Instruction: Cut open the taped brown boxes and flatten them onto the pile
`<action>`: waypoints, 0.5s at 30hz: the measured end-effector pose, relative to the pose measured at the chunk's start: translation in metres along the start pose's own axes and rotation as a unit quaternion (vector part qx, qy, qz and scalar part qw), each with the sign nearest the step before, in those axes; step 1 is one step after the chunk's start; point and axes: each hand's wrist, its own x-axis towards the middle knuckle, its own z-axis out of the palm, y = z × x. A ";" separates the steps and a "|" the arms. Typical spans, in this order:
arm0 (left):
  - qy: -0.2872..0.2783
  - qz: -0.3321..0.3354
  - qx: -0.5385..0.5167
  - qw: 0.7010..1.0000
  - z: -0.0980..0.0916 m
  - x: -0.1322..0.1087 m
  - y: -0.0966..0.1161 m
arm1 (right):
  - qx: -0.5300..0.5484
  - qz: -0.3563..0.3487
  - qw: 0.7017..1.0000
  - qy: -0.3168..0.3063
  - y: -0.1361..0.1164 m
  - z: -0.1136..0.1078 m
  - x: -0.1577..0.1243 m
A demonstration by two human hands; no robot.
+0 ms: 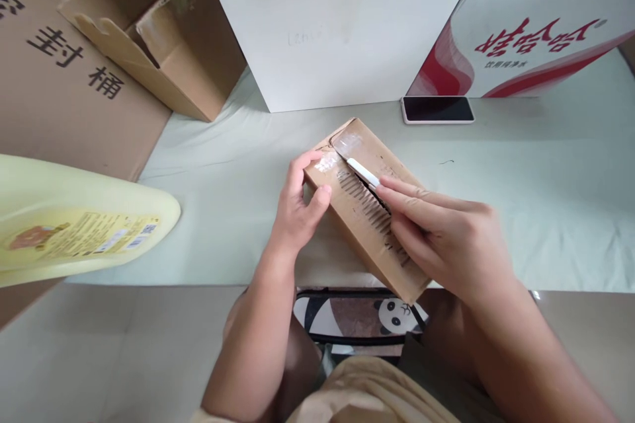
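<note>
A small brown cardboard box (364, 211) lies at an angle on a pale sheet in the middle. My left hand (297, 208) grips its near-left edge, thumb and fingers closed on the side. My right hand (441, 231) rests on top of the box, fingers closed round a white utility knife (363, 172). The knife's tip points at the taped seam near the box's far end. Torn strips of the top layer show beside the knife.
An open empty carton (153, 26) and a large flat printed cardboard (54, 73) stand at the far left. A white box (342, 26), a red-and-white printed case (536, 26) and a phone (437, 110) lie behind. A yellow bottle (74, 225) lies at the left.
</note>
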 end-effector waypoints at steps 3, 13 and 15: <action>0.006 -0.006 -0.021 1.000 0.001 -0.001 -0.002 | 0.037 0.044 0.997 0.059 0.000 -0.001 -0.004; 0.077 -0.048 -0.249 0.964 0.002 -0.001 -0.003 | 0.222 0.141 0.948 0.181 0.007 -0.005 -0.020; 0.090 -0.081 -0.305 0.945 0.000 0.003 0.005 | 0.225 0.182 0.935 0.205 0.008 -0.003 -0.020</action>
